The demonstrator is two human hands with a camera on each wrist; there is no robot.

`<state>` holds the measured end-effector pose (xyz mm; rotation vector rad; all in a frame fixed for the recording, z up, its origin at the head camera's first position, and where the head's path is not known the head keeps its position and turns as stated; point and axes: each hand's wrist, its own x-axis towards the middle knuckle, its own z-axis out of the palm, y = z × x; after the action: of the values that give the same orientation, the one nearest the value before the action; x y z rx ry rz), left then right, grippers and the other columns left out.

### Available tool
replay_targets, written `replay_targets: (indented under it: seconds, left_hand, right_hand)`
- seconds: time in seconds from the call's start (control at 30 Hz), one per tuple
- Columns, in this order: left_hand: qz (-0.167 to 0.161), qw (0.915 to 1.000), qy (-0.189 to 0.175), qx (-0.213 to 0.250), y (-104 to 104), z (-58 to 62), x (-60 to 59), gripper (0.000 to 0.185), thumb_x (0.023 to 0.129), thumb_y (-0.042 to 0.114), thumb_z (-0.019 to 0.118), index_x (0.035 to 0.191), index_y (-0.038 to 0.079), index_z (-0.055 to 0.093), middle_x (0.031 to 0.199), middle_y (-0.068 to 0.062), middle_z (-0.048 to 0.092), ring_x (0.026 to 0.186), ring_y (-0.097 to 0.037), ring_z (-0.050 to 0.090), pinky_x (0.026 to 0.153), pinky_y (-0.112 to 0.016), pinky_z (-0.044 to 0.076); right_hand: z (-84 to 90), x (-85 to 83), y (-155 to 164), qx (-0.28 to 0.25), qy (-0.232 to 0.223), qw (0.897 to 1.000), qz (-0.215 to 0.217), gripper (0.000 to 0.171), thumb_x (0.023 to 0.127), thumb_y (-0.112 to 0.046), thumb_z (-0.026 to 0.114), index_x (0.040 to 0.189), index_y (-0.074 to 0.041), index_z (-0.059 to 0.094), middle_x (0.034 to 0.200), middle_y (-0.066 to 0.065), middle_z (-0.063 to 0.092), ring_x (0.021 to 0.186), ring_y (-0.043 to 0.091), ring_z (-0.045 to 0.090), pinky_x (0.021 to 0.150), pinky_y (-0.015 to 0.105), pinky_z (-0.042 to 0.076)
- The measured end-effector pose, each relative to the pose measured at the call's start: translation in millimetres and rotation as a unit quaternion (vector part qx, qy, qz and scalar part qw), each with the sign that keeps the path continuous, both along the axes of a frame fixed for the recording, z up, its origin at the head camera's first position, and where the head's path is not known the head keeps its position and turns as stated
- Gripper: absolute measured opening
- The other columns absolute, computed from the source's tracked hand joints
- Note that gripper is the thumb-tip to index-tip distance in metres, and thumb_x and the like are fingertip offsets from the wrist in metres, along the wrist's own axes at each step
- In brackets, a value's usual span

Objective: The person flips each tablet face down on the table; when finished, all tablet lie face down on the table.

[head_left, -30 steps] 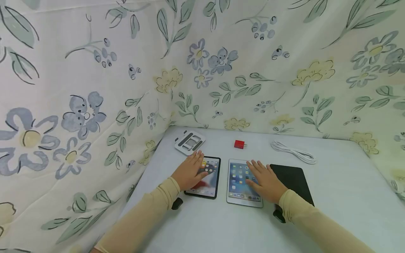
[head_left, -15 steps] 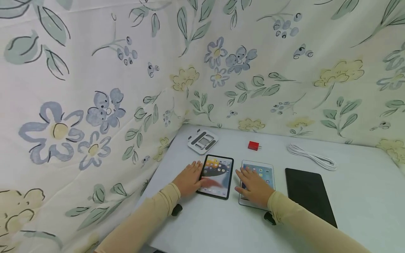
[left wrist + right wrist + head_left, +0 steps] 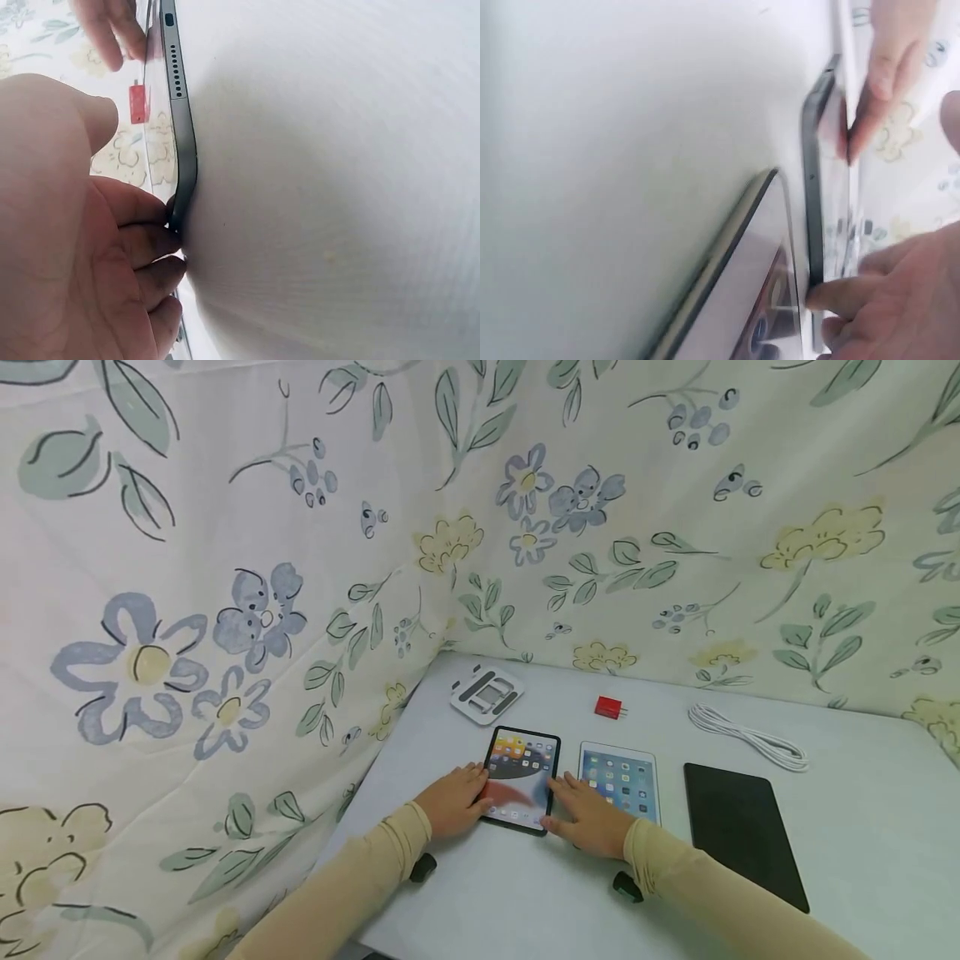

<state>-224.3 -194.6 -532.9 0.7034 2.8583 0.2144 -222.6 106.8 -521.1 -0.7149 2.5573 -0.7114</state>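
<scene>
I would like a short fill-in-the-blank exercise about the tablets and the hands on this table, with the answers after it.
1. Both hands touch the tablet with the ____ frame.
2. The white-framed tablet lies between that tablet and the ____ case.
3. The small plug behind the tablets is ____ in colour.
4. The coiled cable is ____ in colour.

Answers: black; black; red; white

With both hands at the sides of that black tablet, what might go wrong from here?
Three risks, all guesses:
1. The left hand and right hand touch only the thin edges of the black tablet, so if it is lifted it might slip.
2. The white tablet lies close beside it, and the right hand could nudge it.
3. Fingers on the lit screen's edge may trigger stray touches.
</scene>
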Motion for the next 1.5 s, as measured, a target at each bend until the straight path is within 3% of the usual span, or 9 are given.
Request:
replay_targets:
  seconds: [0.33, 0.47, 0.6, 0.7, 0.83, 0.97, 1.17, 1.27, 1.5]
  left_hand:
    - [0.017, 0.9998, 0.004, 0.013, 16, 4.5, 1.1, 0.073, 0.113, 0.054, 0.040, 0.156, -0.004, 0.050, 0.160, -0.021, 0.049, 0.150, -0.034, 0.045, 0.125, -0.047, 0.032]
    - [0.041, 0.9938, -0.005, 0.103, 31, 12.0, -3.0, 0.067, 0.115, 0.055, 0.034, 0.144, 0.005, 0.067, 0.139, -0.013, 0.069, 0.130, -0.031, 0.064, 0.112, -0.049, 0.048]
    - [0.078, 0.9701, -0.075, 0.217, 41, 24.4, -3.9, 0.068, 0.115, 0.058, 0.028, 0.145, 0.013, 0.069, 0.141, -0.006, 0.069, 0.134, -0.028, 0.062, 0.112, -0.049, 0.048]
    - [0.092, 0.9476, -0.110, 0.285, 42, 34.7, -3.7, 0.068, 0.113, 0.061, 0.037, 0.148, 0.011, 0.066, 0.144, -0.004, 0.067, 0.136, -0.026, 0.060, 0.113, -0.049, 0.047]
    - [0.087, 0.9189, -0.075, 0.377, 30, 44.9, -7.0, 0.058, 0.108, 0.050, 0.061, 0.152, 0.012, 0.062, 0.141, 0.000, 0.069, 0.120, -0.021, 0.067, 0.097, -0.045, 0.056]
    - [0.066, 0.9085, -0.015, 0.412, 13, 44.1, -7.2, 0.052, 0.104, 0.029, 0.074, 0.153, 0.017, 0.062, 0.144, 0.006, 0.066, 0.108, -0.017, 0.067, 0.080, -0.035, 0.055]
    - [0.077, 0.8903, -0.010, 0.449, -9, 31.7, -0.6, 0.042, 0.108, 0.008, 0.060, 0.149, 0.017, 0.066, 0.136, 0.001, 0.070, 0.085, -0.017, 0.062, 0.063, -0.028, 0.051]
    - [0.106, 0.8993, 0.016, 0.424, -18, 25.9, 0.0, 0.040, 0.109, 0.007, 0.058, 0.147, 0.016, 0.068, 0.119, 0.000, 0.073, 0.072, -0.016, 0.054, 0.057, -0.028, 0.046]
    - [0.098, 0.9605, 0.073, 0.250, -29, 8.1, -0.9, 0.040, 0.109, 0.005, 0.052, 0.148, 0.004, 0.064, 0.116, -0.012, 0.070, 0.106, -0.023, 0.064, 0.091, -0.041, 0.056]
  right_hand:
    - [5.4, 8.1, 11, -0.157, -0.081, 0.984, -0.029, 0.084, 0.110, -0.049, 0.054, 0.174, -0.015, 0.011, 0.177, 0.019, 0.007, 0.161, 0.045, 0.006, 0.121, 0.075, 0.014]
    - [21.9, 13.7, 8, -0.238, -0.041, 0.970, -0.008, 0.083, 0.110, -0.040, 0.058, 0.174, -0.016, 0.011, 0.178, 0.014, 0.007, 0.162, 0.041, 0.005, 0.121, 0.074, 0.014]
    - [37.7, 14.2, -1, -0.285, -0.014, 0.958, 0.017, 0.082, 0.109, -0.040, 0.060, 0.174, -0.016, 0.014, 0.178, 0.010, 0.010, 0.162, 0.039, 0.010, 0.121, 0.073, 0.016]
    - [42.6, 10.9, -8, -0.285, -0.012, 0.958, 0.041, 0.082, 0.110, -0.040, 0.059, 0.174, -0.018, 0.012, 0.178, 0.008, 0.012, 0.160, 0.042, 0.017, 0.121, 0.072, 0.020]
    - [38.1, 5.0, -17, -0.254, -0.048, 0.965, 0.042, 0.086, 0.109, -0.048, 0.058, 0.174, -0.025, 0.007, 0.177, 0.011, 0.018, 0.155, 0.047, 0.030, 0.119, 0.071, 0.028]
    - [24.5, 3.6, -20, -0.167, -0.114, 0.979, 0.025, 0.092, 0.105, -0.059, 0.059, 0.174, -0.026, 0.008, 0.176, 0.012, 0.021, 0.157, 0.042, 0.028, 0.120, 0.069, 0.027]
    - [11.6, 4.3, -24, -0.090, -0.124, 0.987, 0.053, 0.084, 0.105, -0.056, 0.060, 0.173, -0.025, 0.023, 0.177, 0.008, 0.018, 0.162, 0.034, 0.016, 0.125, 0.065, 0.019]
    - [9.5, 4.6, -25, -0.065, -0.100, 0.991, 0.058, 0.082, 0.104, -0.059, 0.059, 0.171, -0.023, 0.029, 0.176, 0.009, 0.021, 0.162, 0.034, 0.016, 0.125, 0.064, 0.020]
    - [1.8, 10.0, -24, -0.042, -0.060, 0.996, 0.058, 0.084, 0.104, -0.058, 0.062, 0.168, -0.010, 0.036, 0.175, 0.015, 0.023, 0.160, 0.039, 0.019, 0.124, 0.063, 0.026]
